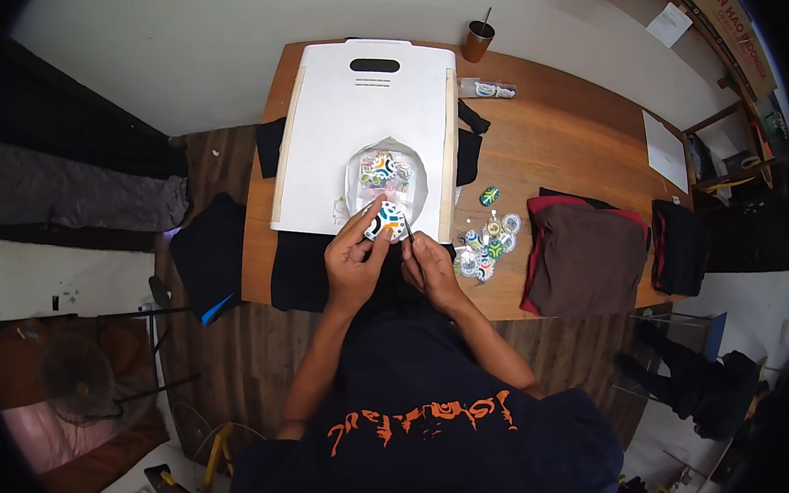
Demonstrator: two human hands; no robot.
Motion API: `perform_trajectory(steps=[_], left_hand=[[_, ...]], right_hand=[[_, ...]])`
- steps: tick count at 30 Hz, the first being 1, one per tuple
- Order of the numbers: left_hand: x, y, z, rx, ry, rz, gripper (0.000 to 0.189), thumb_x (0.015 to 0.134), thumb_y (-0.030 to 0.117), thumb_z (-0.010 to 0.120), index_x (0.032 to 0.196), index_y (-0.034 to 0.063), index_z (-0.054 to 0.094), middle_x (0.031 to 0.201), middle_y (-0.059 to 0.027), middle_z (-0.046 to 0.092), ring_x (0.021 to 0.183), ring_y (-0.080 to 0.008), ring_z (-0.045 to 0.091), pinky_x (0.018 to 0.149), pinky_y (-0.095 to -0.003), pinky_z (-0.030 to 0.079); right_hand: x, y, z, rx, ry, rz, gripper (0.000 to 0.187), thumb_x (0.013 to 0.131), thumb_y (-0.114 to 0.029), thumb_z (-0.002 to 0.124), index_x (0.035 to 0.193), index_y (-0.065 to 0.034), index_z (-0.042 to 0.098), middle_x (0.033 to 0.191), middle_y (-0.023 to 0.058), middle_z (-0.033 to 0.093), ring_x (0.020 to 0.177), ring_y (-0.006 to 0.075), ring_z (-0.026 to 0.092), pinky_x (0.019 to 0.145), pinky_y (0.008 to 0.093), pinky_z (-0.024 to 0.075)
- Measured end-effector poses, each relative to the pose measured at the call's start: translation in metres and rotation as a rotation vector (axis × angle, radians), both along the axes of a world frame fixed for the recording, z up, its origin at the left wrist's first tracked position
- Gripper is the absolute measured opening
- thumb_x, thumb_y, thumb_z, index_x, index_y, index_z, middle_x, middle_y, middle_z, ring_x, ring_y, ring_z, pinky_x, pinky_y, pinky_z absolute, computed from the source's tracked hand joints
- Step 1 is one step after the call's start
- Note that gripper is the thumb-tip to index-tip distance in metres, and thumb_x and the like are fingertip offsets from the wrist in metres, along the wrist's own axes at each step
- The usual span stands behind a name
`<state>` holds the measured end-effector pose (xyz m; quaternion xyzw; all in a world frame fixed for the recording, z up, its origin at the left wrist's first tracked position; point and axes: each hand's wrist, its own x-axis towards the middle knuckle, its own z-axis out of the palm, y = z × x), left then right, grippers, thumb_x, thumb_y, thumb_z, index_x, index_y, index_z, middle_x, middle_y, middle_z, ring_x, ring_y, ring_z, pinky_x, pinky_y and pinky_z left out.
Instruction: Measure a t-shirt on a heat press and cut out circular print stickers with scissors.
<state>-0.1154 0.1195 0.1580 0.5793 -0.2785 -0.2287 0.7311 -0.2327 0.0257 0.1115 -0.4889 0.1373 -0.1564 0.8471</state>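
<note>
My left hand [358,265] pinches a round, toothed-edged piece [385,220] with a white, blue, black and orange pattern. In my right hand [431,271] is a slim dark tool [408,229], its tip at the right edge of the piece; its exact kind cannot be told. Just beyond my hands a round white container [421,189] holds several printed pieces [383,167], some apparently in clear plastic. The container rests on a large white panel [332,115] with a slot-shaped handle hole. Dark cloth [301,272] sticks out from under the panel.
Several round patterned pieces [495,248] lie right of the panel on the wooden table [564,134], with a green oval one [490,196] apart. Folded garments [588,255] lie farther right. A brown tumbler [478,41] and a clear packet [490,89] are at the back.
</note>
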Motion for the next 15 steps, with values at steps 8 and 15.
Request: perform_trajectory(steps=[8, 15], left_hand=[[-0.0006, -0.0003, -0.0024, 0.019, 0.002, -0.006, 0.044, 0.092, -0.010, 0.061, 0.135, -0.0041, 0.056, 0.133, -0.0174, 0.059, 0.108, -0.0150, 0.062, 0.083, -0.0230, 0.059], [0.0015, 0.0004, -0.0006, 0.024, -0.015, -0.007, 0.044, 0.092, -0.010, 0.061, 0.136, -0.0038, 0.056, 0.132, -0.0166, 0.060, 0.107, -0.0143, 0.062, 0.083, -0.0227, 0.058]], right_hand=[[0.0004, -0.0049, 0.0036, 0.005, 0.006, 0.006, 0.039, 0.108, -0.041, 0.038, 0.093, -0.0078, 0.049, 0.053, -0.0056, 0.033, 0.042, 0.0049, 0.027, 0.042, 0.0212, 0.0234], [0.0002, -0.0049, -0.0004, 0.012, 0.011, 0.013, 0.039, 0.108, -0.042, 0.038, 0.093, -0.0079, 0.050, 0.052, -0.0055, 0.034, 0.041, 0.0050, 0.027, 0.042, 0.0214, 0.0242]])
